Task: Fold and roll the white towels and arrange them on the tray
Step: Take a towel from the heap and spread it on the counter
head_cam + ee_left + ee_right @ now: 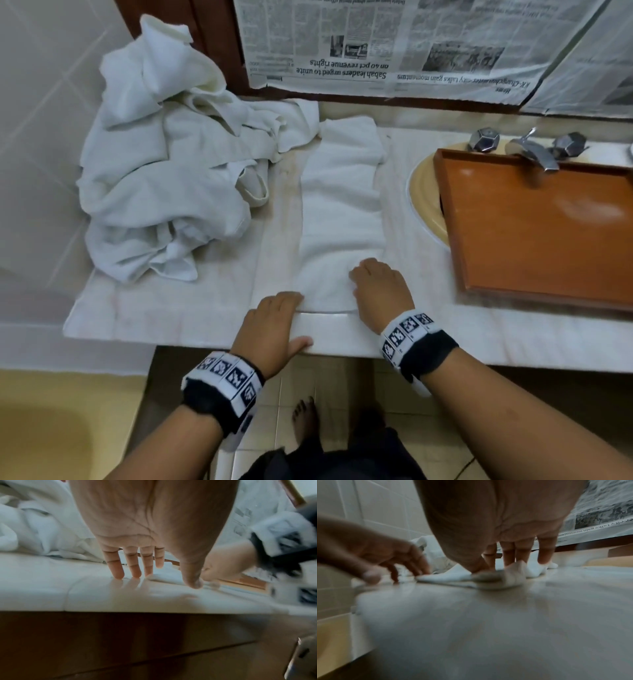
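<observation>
**Hands at near end of folded towel strip**

The folded white towel [342, 212] lies as a long strip on the bench [191, 318], running from 12 to 6 o'clock. The right hand [378, 287] presses its near end, grip wide, fingers straight. The left hand [274, 325] touches the near-left corner, grip wide. Unfolded towels [164, 164] are heaped at 10 o'clock. The wooden tray [548, 233] sits over the sink [424, 205] at 3 o'clock.

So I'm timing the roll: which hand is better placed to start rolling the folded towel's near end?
Probably the right hand: it rests on the folded towel; the left hand touches only its corner.
</observation>
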Demonstrator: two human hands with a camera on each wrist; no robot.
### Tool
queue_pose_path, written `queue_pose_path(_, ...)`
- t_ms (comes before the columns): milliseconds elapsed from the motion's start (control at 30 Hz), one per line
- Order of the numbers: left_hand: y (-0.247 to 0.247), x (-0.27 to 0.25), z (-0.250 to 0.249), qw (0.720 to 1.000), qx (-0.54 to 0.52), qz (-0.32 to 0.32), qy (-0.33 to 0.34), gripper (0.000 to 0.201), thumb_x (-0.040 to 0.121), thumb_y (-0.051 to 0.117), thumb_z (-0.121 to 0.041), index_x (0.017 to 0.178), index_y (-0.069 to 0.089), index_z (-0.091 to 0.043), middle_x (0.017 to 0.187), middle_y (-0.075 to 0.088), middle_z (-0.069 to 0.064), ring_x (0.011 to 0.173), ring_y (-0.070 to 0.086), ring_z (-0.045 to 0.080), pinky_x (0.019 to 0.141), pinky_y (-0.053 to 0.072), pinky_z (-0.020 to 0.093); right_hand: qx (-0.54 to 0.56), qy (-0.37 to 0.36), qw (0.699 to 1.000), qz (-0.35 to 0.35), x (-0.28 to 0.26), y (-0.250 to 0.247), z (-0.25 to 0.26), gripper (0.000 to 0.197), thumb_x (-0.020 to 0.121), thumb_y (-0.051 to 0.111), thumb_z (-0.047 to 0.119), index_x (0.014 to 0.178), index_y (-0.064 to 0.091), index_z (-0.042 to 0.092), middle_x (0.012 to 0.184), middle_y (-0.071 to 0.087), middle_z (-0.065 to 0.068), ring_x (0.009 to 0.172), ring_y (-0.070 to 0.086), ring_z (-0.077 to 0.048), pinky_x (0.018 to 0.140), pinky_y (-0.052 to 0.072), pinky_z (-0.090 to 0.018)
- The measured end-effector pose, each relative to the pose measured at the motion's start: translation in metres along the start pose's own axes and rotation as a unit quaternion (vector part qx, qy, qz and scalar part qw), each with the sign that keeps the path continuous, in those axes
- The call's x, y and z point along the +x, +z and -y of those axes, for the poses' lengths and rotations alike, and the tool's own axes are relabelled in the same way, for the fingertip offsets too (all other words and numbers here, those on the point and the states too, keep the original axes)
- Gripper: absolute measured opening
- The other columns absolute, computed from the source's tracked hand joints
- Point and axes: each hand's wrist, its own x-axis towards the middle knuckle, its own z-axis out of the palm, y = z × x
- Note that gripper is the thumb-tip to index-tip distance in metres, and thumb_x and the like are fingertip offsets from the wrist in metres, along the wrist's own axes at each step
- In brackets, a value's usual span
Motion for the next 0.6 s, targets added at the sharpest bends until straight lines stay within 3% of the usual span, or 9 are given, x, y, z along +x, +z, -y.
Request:
queue_pose_path(67, -0.004, 0.003, -0.002, 1.000, -0.007, -0.009, -0.005, 0.080, 0.085, 0.064, -0.055, 0.151, 0.027, -0.029, 0.144, 0.039, -0.004, 0.127, 0.042, 0.021, 0.099, 0.041, 0.038, 0.010, -0.018, 0.998, -0.053, -0.020, 0.012, 0.002, 0.040, 0.088, 0.058, 0.010, 0.127, 0.059, 0.017, 0.131, 0.052, -0.007, 0.118, 0.052, -0.029, 0.094, 0.039, -0.038)
queue_pose_path(100, -0.003, 0.003, -0.002, 1.000, 0.005, -0.005, -0.004, 0.079, 0.085, 0.063, -0.056, 0.152, 0.026, -0.031, 0.140, 0.039, -0.003, 0.124, 0.042, 0.022, 0.097, 0.040, 0.037, 0.022, -0.016, 0.998, -0.055, -0.030, 0.016, 0.004, 0.041, 0.092, 0.056, 0.017, 0.133, 0.056, 0.018, 0.137, 0.049, -0.007, 0.123, 0.050, -0.029, 0.097, 0.039, -0.039)
queue_pose_path(200, 0.001, 0.000, -0.006, 0.999, 0.040, 0.009, -0.002, 0.077, 0.078, 0.064, -0.065, 0.144, 0.039, -0.035, 0.129, 0.037, -0.001, 0.118, 0.040, 0.022, 0.095, 0.037, 0.037, 0.073, -0.003, 0.997, 0.022, -0.056, 0.023, 0.003, 0.073, 0.096, 0.046, 0.055, 0.156, 0.022, 0.021, 0.165, 0.014, -0.004, 0.149, 0.019, -0.024, 0.118, 0.024, -0.041)
queue_pose_path(267, 0.008, -0.001, -0.010, 0.999, 0.052, 0.017, -0.002, 0.085, 0.067, 0.067, -0.073, 0.138, 0.043, -0.033, 0.134, 0.032, 0.001, 0.121, 0.037, 0.024, 0.097, 0.036, 0.041, 0.049, -0.020, 0.996, 0.072, -0.073, 0.025, 0.000, 0.099, 0.086, 0.048, 0.073, 0.159, 0.001, 0.024, 0.166, -0.008, 0.000, 0.153, -0.003, -0.021, 0.124, 0.008, -0.043)
queue_pose_path(300, 0.011, -0.003, -0.012, 0.998, 0.058, 0.022, 0.000, 0.087, 0.063, 0.069, -0.075, 0.134, 0.045, -0.031, 0.137, 0.031, 0.002, 0.122, 0.036, 0.025, 0.097, 0.037, 0.044, 0.037, -0.028, 0.996, 0.081, -0.081, 0.027, -0.002, 0.104, 0.084, 0.053, 0.073, 0.158, -0.003, 0.026, 0.165, -0.013, 0.002, 0.153, -0.007, -0.020, 0.124, 0.003, -0.043)
queue_pose_path(367, 0.017, -0.009, -0.018, 0.996, 0.084, 0.013, 0.017, 0.080, 0.058, 0.079, -0.066, 0.124, 0.053, -0.028, 0.133, 0.039, 0.002, 0.116, 0.045, 0.026, 0.090, 0.043, 0.046, 0.044, -0.032, 0.996, 0.064, -0.093, 0.030, -0.007, 0.093, 0.089, 0.063, 0.053, 0.158, 0.006, 0.026, 0.166, -0.007, 0.001, 0.153, -0.003, -0.019, 0.123, 0.004, -0.040)
queue_pose_path(467, 0.024, -0.019, -0.021, 0.994, 0.075, -0.052, 0.058, 0.056, 0.051, 0.093, -0.031, 0.098, 0.062, -0.026, 0.109, 0.055, -0.001, 0.087, 0.058, 0.023, 0.068, 0.050, 0.040, 0.121, -0.041, 0.992, 0.007, -0.105, 0.032, -0.017, 0.055, 0.093, 0.064, 0.020, 0.145, 0.045, 0.021, 0.163, 0.023, 0.001, 0.150, 0.023, -0.019, 0.122, 0.022, -0.041)
queue_pose_path(533, 0.028, -0.024, -0.019, 0.993, 0.006, -0.085, 0.080, 0.035, 0.063, 0.088, -0.023, 0.088, 0.063, -0.023, 0.100, 0.058, -0.003, 0.079, 0.056, 0.021, 0.065, 0.049, 0.036, 0.181, -0.037, 0.982, -0.026, -0.112, 0.032, -0.023, 0.034, 0.095, 0.061, 0.017, 0.129, 0.060, 0.020, 0.157, 0.038, 0.003, 0.145, 0.035, -0.017, 0.116, 0.034, -0.043)
queue_pose_path(600, 0.027, -0.027, -0.017, 0.990, -0.058, -0.090, 0.093, 0.015, 0.083, 0.075, -0.029, 0.084, 0.062, -0.022, 0.095, 0.058, -0.006, 0.079, 0.052, 0.018, 0.071, 0.047, 0.033, 0.230, -0.018, 0.973, -0.018, -0.119, 0.025, -0.028, 0.027, 0.101, 0.054, 0.023, 0.127, 0.061, 0.022, 0.154, 0.040, 0.011, 0.143, 0.034, -0.008, 0.118, 0.031, -0.037)
